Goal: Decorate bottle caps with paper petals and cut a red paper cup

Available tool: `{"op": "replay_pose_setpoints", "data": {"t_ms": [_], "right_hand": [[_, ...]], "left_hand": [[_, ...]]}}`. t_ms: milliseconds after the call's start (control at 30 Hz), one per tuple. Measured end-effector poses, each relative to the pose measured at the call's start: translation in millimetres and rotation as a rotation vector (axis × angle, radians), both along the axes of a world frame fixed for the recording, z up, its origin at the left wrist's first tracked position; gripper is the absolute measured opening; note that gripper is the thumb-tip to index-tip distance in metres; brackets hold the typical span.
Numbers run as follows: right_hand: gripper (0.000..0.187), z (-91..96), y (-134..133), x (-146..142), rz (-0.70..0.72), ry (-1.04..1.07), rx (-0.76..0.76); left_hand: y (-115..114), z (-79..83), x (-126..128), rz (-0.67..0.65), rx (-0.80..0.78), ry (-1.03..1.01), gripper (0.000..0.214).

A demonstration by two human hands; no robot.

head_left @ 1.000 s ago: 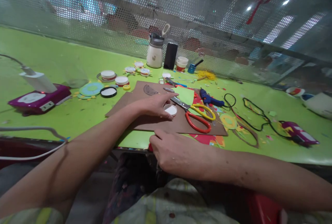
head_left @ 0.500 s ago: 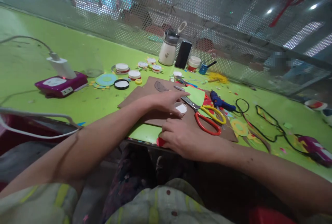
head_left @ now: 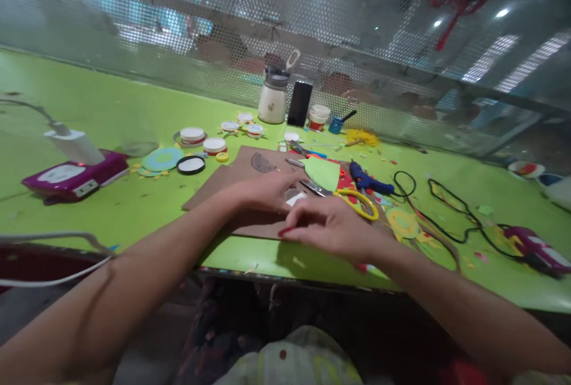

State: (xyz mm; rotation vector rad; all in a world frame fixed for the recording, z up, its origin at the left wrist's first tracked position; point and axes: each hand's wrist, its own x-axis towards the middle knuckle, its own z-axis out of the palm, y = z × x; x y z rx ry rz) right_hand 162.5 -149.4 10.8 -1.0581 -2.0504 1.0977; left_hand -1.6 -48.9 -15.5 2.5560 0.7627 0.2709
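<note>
The left hand (head_left: 267,190) lies flat on the brown cardboard sheet (head_left: 232,177), its fingers pressed down on a small white round lid (head_left: 294,197) near the front edge of the green surface (head_left: 111,206). The right hand (head_left: 330,227) hovers just beside it, fingers pinched on a thin red piece (head_left: 285,231). Yellow-handled scissors (head_left: 352,200) lie right behind, partly hidden

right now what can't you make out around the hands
- Head view: small white lid mostly hidden between left hand and right hand.
- Scissors: red handle covered by the right hand.
- Red bit at the right fingertips: too small and blurred to identify.
</note>
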Motion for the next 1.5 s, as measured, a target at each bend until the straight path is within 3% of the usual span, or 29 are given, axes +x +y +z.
{"op": "replay_pose_setpoints", "data": {"t_ms": [67, 133, 233, 333, 500, 667, 900, 1000, 1200, 1400, 1500], "right_hand": [[0.008, 11.8, 17, 22, -0.173, 0.174, 0.003], [0.012, 16.9, 35, 43, -0.330, 0.275, -0.001], [0.016, 9.7, 55, 63, -0.483, 0.397, -0.066], [0.021, -5.0, 59, 66, -0.482, 0.448, -0.123], [0.025, -14.2, 51, 59, -0.456, 0.532, -0.213], [0.026, -9.8, 49, 53, -0.445, 0.621, -0.216], [0.024, -4.7, 47, 50, -0.416, 0.687, -0.176], [0.025, -5.8, 51, 52, -0.434, 0.596, -0.084], [0.036, -18.9, 63, 69, -0.455, 0.231, 0.009], [0.022, -8.5, 50, 95, -0.416, -0.347, 0.118], [0.026, -1.6, 37, 96, -0.364, -0.578, 0.162]], "left_hand": [[1, -0.7, 0, -0.008, -0.019, 0.018, 0.059], [3, -1.2, 0, 0.061, -0.024, 0.027, 0.066], [5, 1.9, -2, 0.097, -0.049, 0.055, 0.073], [2, 10.6, -6, 0.127, -0.187, -0.016, 0.074], [-14, 26.9, 2, 0.399, -0.442, -0.623, 0.041], [-27, 40.4, 29, 0.473, -0.739, -0.701, 0.028], [-18, 53.0, 45, 0.417, -0.618, -0.635, 0.021], [-8, 52.6, 45, 0.403, -0.658, -0.698, 0.020], [7, 35.0, 35, 0.397, -0.942, -0.924, 0.014], [8, 29.5, 25, 0.409, -0.952, -0.999, 0.018], [7, 29.7, 25, 0.411, -0.952, -1.010, 0.020]]}}
